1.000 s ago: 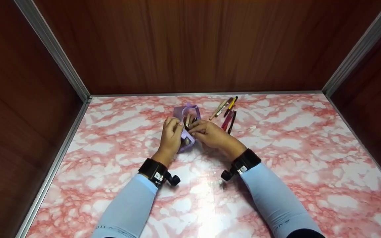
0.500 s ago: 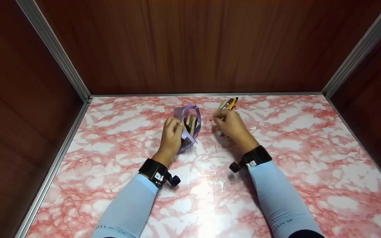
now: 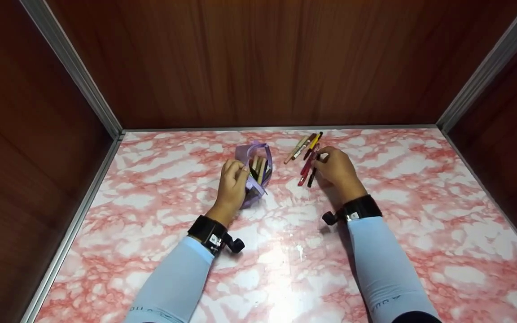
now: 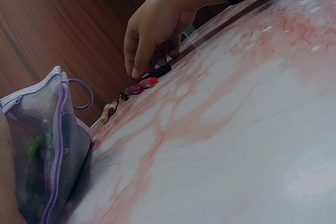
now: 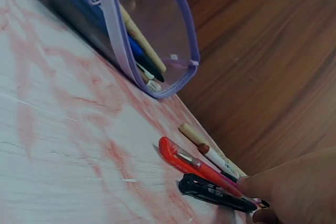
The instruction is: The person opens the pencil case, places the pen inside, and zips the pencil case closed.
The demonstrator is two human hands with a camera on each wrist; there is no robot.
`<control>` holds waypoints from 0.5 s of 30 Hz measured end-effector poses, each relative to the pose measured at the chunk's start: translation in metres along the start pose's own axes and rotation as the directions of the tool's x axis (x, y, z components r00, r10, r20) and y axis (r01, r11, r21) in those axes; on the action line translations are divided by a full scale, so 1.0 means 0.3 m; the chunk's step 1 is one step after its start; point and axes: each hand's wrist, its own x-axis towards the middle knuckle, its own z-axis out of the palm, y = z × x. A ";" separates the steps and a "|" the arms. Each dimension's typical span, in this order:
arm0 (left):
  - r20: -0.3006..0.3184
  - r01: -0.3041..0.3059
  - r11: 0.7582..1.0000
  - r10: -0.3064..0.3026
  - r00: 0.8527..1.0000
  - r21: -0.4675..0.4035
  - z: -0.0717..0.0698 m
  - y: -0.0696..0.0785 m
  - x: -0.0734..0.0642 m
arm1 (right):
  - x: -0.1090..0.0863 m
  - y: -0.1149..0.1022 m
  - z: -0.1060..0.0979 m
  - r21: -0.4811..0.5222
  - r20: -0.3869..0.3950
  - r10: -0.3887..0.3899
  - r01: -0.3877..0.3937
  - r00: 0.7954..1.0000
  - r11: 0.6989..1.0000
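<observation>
My left hand (image 3: 233, 181) grips the near side of a purple mesh pencil case (image 3: 255, 185), its zipped mouth gaping. Pens and wooden-coloured sticks show inside; in the right wrist view a tan stick (image 5: 140, 43) and a blue pen (image 5: 135, 51) lie within the mesh. My right hand (image 3: 337, 168) is down at the loose pens, thumb and fingertips pinching the far end of a black pen (image 5: 210, 191). Right beside that lies a red pen (image 5: 191, 163), close to the fingers. The left wrist view has the right hand (image 4: 157, 27) reaching down over the black pen (image 4: 160, 71).
Behind the red pen lie a yellow pen (image 3: 313, 144), a tan stick (image 3: 295, 150) and a brown-and-white marker (image 3: 302, 149). The table (image 3: 173, 251) has a red-and-white marbled top. Brown wooden panels (image 3: 258, 63) rise at its back and sides.
My right hand has left the pencil case's mouth and moved right to the loose pens, now at the black pen. The left hand has stayed on the case.
</observation>
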 end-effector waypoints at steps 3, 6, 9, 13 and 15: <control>0.007 0.004 1.000 -0.004 1.000 0.010 -0.001 0.001 0.000 | -0.001 0.002 0.000 -0.013 0.024 -0.006 0.006 1.000 1.000; 0.013 0.008 1.000 -0.008 1.000 0.018 -0.002 0.001 0.000 | -0.001 0.001 0.001 -0.027 0.045 -0.009 0.010 0.999 1.000; 0.022 0.013 1.000 -0.014 1.000 0.024 -0.004 0.002 0.000 | 0.000 0.000 -0.002 -0.020 0.058 -0.004 0.005 0.998 1.000; 0.037 0.019 0.999 -0.020 0.999 0.030 -0.008 0.005 0.000 | -0.001 0.001 -0.011 -0.021 0.065 0.011 -0.010 0.998 1.000; 0.041 0.022 0.999 -0.023 0.999 0.032 -0.009 0.005 0.000 | -0.002 0.004 -0.018 -0.020 0.074 0.034 -0.033 0.997 0.999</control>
